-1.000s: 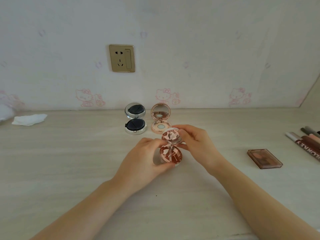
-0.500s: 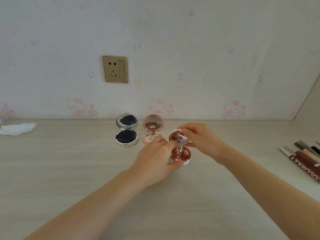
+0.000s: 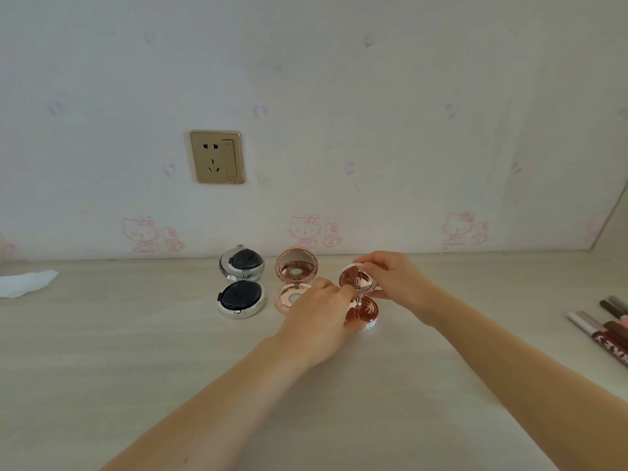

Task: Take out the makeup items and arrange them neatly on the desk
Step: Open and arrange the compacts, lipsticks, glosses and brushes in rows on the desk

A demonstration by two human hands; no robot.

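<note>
Three round compacts stand open in a row near the wall. The silver one with a dark puff [image 3: 241, 297] is on the left and the rose-gold one [image 3: 295, 283] is in the middle. On the right is a copper compact [image 3: 364, 309] with a white rim. My left hand [image 3: 319, 317] grips its base from the left and partly covers the middle compact. My right hand [image 3: 394, 280] pinches its raised lid.
Several makeup pens and tubes [image 3: 608, 326] lie at the desk's right edge. A crumpled white tissue [image 3: 25, 283] lies at the far left. A gold wall socket [image 3: 217, 157] is on the wall behind the desk [image 3: 136, 368].
Both hands carried the copper compact away from me and set it to the right of the rose-gold one. The view tilted up, and the brown palette on the right left the frame.
</note>
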